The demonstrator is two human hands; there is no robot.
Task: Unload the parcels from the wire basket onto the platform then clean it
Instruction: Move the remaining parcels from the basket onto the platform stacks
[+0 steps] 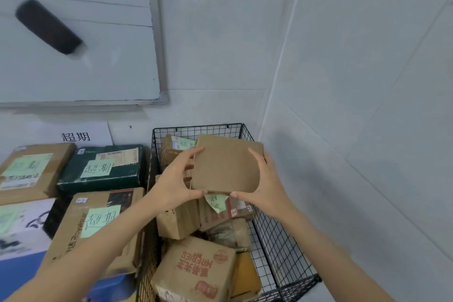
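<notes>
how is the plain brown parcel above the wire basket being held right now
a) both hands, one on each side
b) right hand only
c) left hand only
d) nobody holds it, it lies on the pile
a: the left hand and the right hand each grip an opposite edge of the plain brown parcel, lifted over the parcels remaining in the wire basket.

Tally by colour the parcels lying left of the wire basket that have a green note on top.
Brown parcels: 2
Dark green parcel: 1
White parcel: 1
Total: 4
</notes>
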